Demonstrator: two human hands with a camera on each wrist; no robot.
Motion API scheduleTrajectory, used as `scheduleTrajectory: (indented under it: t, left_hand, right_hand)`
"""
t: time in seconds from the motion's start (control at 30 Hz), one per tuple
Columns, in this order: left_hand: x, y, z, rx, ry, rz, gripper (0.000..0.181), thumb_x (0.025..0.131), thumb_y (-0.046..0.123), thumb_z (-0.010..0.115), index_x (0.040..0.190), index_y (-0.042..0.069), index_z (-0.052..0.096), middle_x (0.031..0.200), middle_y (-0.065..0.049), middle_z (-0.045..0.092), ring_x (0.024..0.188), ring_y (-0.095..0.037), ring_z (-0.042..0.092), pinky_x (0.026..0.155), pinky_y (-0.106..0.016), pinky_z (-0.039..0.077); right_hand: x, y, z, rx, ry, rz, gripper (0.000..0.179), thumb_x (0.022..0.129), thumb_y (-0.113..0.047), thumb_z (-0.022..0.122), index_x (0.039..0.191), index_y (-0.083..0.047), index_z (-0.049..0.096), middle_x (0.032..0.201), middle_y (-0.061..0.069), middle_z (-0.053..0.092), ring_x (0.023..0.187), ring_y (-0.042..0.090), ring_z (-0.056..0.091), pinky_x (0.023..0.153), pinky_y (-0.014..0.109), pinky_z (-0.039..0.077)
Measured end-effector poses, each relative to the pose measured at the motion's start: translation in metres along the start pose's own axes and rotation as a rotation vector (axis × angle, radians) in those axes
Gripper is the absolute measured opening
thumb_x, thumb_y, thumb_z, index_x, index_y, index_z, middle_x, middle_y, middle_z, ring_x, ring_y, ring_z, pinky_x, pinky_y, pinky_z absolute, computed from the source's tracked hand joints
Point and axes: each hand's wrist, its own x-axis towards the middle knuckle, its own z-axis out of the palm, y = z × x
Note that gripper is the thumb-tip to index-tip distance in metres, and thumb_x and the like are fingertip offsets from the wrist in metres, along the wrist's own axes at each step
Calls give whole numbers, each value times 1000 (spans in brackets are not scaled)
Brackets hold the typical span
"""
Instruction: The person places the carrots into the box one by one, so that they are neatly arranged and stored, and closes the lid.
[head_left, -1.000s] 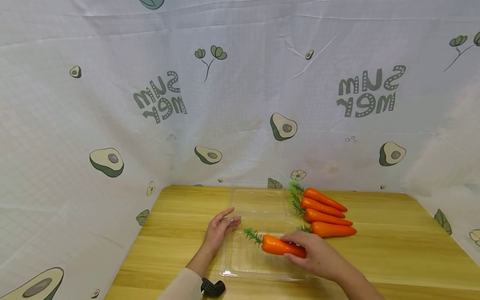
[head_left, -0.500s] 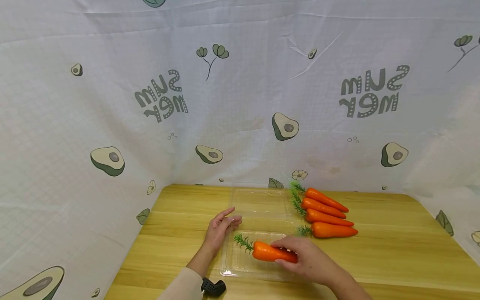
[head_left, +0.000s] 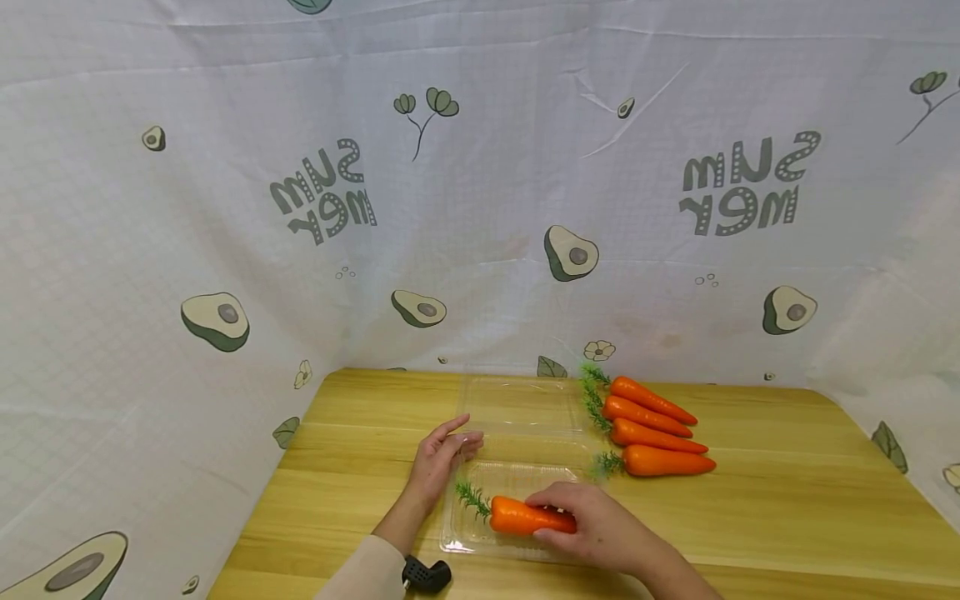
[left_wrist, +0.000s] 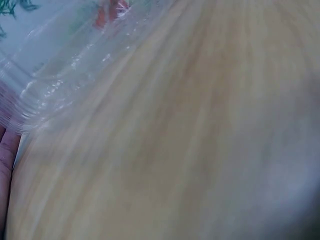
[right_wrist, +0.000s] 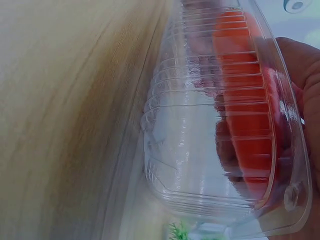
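My right hand (head_left: pixel 600 529) grips an orange carrot (head_left: pixel 521 517) with a green leafy top, thumb on the near side and fingers on the far side. The carrot is low inside the base of a clear plastic clamshell box (head_left: pixel 457 548), its leaves pointing left. Seen through the ribbed wall (right_wrist: pixel 165 100) in the right wrist view, the carrot (right_wrist: pixel 245 110) hangs above the box floor. My left hand (head_left: pixel 438 462) rests at the box's left side, fingers loosely extended and holding nothing. Only a sliver of its fingers (left_wrist: pixel 7 155) shows in the left wrist view, beside the plastic.
The box's clear lid (head_left: pixel 521 404) lies folded back behind the base. Several more carrots (head_left: pixel 667 460) lie in a row to the right, leaves toward the box. A black device (head_left: pixel 427 575) sits by the left sleeve. A printed white cloth (head_left: pixel 480 250) hangs behind the wooden table (head_left: pixel 787 500).
My right hand has carried the carrot left and down into the box base, toward its near side. The left hand has stayed in place.
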Motion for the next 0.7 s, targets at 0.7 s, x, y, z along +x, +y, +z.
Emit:
scheduleTrajectory:
  t: [0.7]
  left_hand:
    - [1, -4, -2, -6, -8, 10, 47, 107, 17, 50, 149, -3, 47, 127, -23, 70, 111, -19, 73, 96, -27, 57]
  right_hand:
    - [7, 0, 5, 0, -86, 93, 26, 90, -38, 77, 112, -23, 77, 103, -15, 75, 90, -4, 64, 78, 26, 58]
